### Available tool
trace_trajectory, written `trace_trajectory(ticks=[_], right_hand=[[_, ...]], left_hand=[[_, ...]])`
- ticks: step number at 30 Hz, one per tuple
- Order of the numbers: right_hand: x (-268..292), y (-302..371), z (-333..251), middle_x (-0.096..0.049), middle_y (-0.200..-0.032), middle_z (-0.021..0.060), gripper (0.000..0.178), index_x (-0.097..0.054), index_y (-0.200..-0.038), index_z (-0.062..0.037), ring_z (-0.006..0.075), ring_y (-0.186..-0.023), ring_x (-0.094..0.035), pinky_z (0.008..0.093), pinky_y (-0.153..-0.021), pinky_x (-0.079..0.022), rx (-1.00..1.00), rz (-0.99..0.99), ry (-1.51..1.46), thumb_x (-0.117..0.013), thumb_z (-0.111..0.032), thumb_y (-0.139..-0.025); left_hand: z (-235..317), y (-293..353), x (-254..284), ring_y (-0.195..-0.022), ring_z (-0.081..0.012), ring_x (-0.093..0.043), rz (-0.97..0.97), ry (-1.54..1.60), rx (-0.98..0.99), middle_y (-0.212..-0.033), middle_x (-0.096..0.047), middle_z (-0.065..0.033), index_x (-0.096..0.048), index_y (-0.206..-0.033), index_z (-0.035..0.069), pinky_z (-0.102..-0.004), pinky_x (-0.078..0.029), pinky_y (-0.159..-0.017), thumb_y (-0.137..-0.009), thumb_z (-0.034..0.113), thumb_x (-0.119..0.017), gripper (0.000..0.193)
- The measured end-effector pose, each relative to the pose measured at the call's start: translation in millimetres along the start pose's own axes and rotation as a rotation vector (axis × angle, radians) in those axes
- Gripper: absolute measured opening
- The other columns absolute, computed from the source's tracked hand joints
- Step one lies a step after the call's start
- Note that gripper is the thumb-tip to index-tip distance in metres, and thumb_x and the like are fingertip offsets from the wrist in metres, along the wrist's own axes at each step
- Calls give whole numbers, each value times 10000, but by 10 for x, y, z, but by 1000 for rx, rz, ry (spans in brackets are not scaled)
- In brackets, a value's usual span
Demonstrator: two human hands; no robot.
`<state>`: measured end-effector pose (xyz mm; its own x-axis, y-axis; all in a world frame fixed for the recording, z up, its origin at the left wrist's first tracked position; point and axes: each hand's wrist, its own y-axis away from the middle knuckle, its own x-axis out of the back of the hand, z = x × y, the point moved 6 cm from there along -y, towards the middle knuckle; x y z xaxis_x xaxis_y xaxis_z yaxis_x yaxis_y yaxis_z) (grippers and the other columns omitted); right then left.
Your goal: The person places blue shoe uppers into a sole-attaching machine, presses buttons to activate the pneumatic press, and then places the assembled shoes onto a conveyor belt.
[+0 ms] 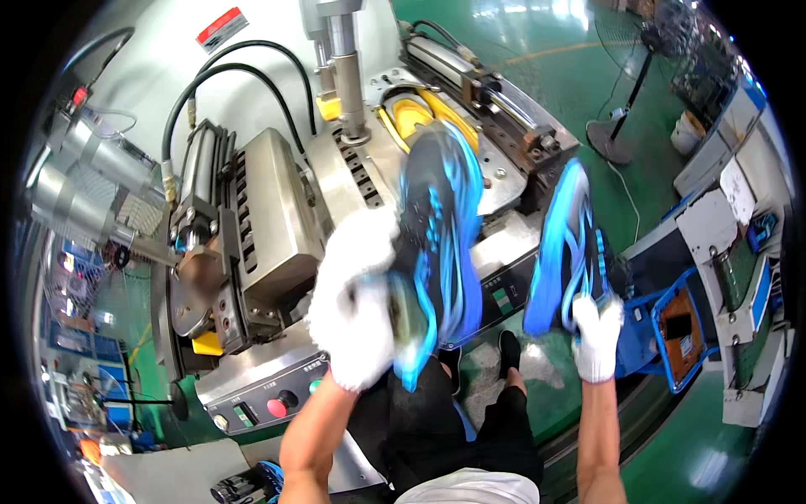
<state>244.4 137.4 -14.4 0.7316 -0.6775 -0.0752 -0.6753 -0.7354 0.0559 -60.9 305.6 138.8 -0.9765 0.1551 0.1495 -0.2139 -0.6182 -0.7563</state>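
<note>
My left hand (pixel 357 302), in a white glove, is closed around the heel end of a black and blue sneaker (pixel 430 218). Motion smears this shoe, and its toe points away from me toward the machine's yellow mould (pixel 411 113). From the frame I cannot tell whether toe and mould touch. On the right, my gloved right hand (pixel 598 336) grips a second black and blue sneaker (pixel 564 252) by its lower end, toe up and sole side facing left. The two shoes are held apart.
A steel press (pixel 277 210) with cylinders and black hoses fills the left. Its front panel carries a red button (pixel 281 405). At right stand a blue-framed stool (pixel 680 336), a conveyor-like rack (pixel 739 277) and a floor fan (pixel 617 139). Another shoe (pixel 252 485) lies at the lower left.
</note>
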Motion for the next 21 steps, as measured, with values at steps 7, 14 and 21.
trace_trajectory(ticks=[7,14,21], right_hand=[[-2367,-1922,-1424,-736,-1083,193,713,-686,-1200,71,238,-961,-688,365,-885,-534,452,-308,812,-786,-549,-864],[-3608,-2840,-215,-697,-1250,265,624,-731,-1220,-22,410,-1149,-682,458,-1031,-516,594,-325,1268,-662,-512,-840],[-3267,-2885,-680,-713,-1240,235,575,-697,-1237,-47,414,-1161,-669,436,-997,-517,517,-510,1428,-641,-529,-927]], left_hand=[[455,2284,728,-1197,-395,-628,-528,-39,530,-1287,-670,-171,-728,-1166,103,-468,-516,-1036,-778,-49,-633,427],[306,3206,981,-1228,-363,-624,-229,363,1145,-1326,-660,-168,-690,-1262,62,-440,-503,-1057,-912,72,-721,351],[141,2797,1025,-1236,-390,-602,-488,79,661,-1340,-632,-169,-701,-1224,94,-465,-497,-1040,-822,-40,-675,425]])
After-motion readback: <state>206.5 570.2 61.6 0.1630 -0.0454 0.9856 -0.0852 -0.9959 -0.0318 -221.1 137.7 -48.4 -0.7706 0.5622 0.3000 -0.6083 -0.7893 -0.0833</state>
